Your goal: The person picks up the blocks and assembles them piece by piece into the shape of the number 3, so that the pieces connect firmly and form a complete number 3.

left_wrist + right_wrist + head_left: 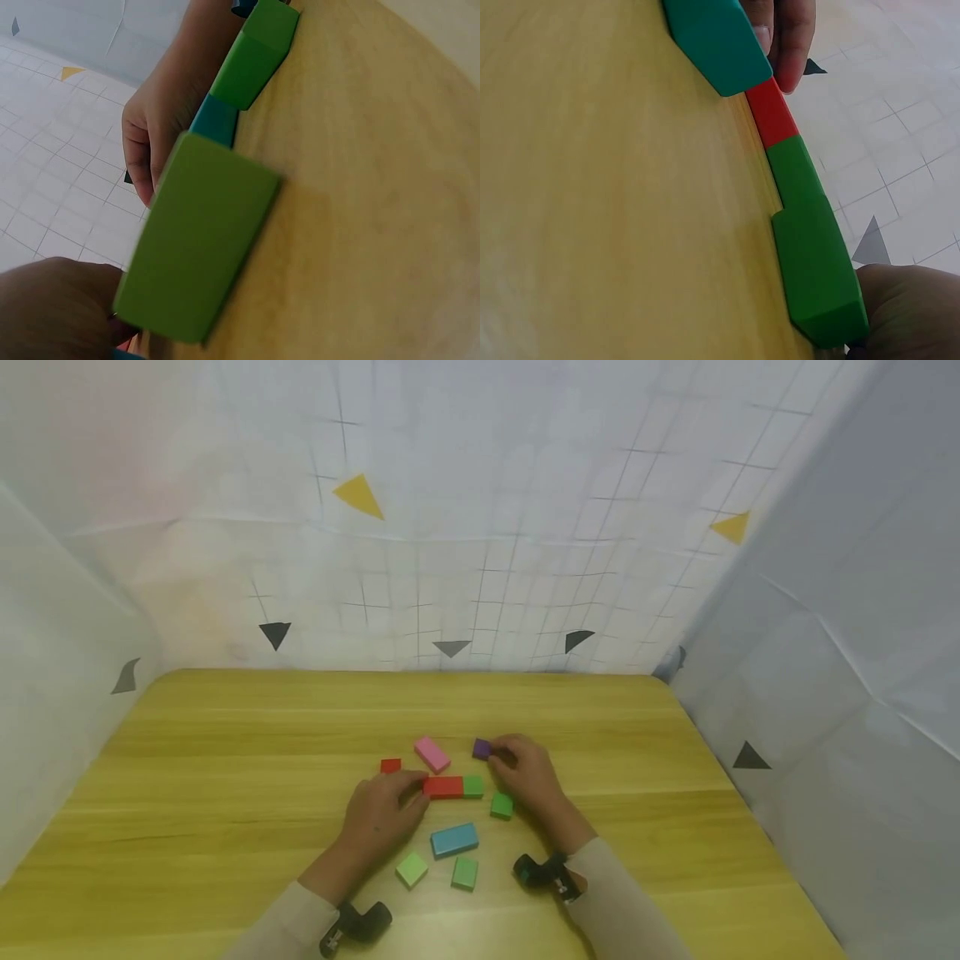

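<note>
Left hand (386, 814): grip narrow, thumb and finger pinching the left end of the red bar (443, 787), flat on the bench (225, 810). Green cube (473, 787) butts against the bar's right end. Right hand (528, 772): grip narrow, pinching the purple cube (482, 749) at its right side, behind that pair. Pink block (432, 754) behind the bar, blue block (454, 841) in front. Small red piece (391, 766) just behind left hand, partly hidden. Yellow-green block (412, 870) and pale green block (465, 873) sit closer to the person.

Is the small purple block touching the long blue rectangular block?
No, the purple block is at the right hand, well apart from the blue block.
</note>
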The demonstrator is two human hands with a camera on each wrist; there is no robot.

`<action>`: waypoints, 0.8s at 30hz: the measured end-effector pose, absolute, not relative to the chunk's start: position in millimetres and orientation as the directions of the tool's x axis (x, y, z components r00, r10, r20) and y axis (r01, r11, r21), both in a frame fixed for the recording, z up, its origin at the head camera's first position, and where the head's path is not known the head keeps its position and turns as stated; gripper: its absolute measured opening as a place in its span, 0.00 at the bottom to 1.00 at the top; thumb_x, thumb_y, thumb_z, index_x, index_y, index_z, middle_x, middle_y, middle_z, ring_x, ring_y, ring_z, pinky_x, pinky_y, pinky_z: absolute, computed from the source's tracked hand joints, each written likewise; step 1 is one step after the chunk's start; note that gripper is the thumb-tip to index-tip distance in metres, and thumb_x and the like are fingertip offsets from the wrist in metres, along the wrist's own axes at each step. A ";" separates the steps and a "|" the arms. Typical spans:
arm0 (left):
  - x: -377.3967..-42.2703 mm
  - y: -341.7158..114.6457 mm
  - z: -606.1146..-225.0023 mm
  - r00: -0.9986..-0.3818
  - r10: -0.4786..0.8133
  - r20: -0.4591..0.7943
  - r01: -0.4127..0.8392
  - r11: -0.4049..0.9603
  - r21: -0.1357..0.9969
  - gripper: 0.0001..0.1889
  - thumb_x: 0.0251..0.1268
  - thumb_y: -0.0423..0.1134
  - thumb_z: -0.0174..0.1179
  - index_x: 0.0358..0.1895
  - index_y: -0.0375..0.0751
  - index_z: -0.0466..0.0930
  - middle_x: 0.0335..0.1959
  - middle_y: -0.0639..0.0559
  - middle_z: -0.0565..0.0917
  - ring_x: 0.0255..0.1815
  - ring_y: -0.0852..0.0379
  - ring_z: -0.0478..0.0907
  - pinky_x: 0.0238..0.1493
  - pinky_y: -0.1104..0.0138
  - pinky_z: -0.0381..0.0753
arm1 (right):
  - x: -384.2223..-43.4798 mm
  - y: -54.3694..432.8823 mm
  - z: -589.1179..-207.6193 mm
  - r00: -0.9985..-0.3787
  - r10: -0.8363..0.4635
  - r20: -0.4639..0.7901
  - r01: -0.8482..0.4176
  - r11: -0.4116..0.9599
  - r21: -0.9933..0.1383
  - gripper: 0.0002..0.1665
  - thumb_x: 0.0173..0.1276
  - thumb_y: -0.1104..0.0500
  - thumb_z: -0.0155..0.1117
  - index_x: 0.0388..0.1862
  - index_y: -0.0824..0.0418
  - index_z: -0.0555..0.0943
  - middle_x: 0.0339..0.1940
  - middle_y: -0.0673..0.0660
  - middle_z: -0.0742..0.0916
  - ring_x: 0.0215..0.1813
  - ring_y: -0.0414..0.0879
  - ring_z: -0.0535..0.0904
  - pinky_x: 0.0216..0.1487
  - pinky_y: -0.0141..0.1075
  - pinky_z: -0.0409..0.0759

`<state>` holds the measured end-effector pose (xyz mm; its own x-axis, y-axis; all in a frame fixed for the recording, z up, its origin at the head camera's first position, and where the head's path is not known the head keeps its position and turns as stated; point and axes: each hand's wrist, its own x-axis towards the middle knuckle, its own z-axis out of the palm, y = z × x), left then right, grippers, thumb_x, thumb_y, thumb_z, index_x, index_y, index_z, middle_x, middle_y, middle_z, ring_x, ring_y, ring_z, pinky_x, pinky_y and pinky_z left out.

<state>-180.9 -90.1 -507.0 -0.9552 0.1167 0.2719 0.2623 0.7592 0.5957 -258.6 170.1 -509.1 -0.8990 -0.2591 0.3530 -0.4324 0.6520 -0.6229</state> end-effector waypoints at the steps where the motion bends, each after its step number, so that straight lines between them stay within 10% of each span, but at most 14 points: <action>1: -180.9 -90.3 -507.4 -0.956 0.115 0.272 0.261 0.760 0.595 0.16 0.63 0.48 0.66 0.54 0.56 0.85 0.48 0.61 0.87 0.47 0.58 0.82 0.50 0.57 0.77 | -258.9 170.0 -509.2 -0.896 -0.265 0.356 -0.438 0.650 -0.621 0.13 0.64 0.61 0.71 0.48 0.61 0.85 0.48 0.57 0.88 0.54 0.53 0.83 0.60 0.48 0.79; 24: -180.0 -91.7 -509.3 -0.943 0.134 0.303 0.299 0.740 0.603 0.15 0.64 0.47 0.66 0.53 0.55 0.85 0.49 0.62 0.87 0.50 0.59 0.82 0.52 0.57 0.79 | -255.8 173.7 -512.3 -0.869 -0.305 0.389 -0.490 0.630 -0.602 0.13 0.63 0.62 0.72 0.48 0.60 0.86 0.48 0.57 0.89 0.54 0.53 0.84 0.59 0.48 0.80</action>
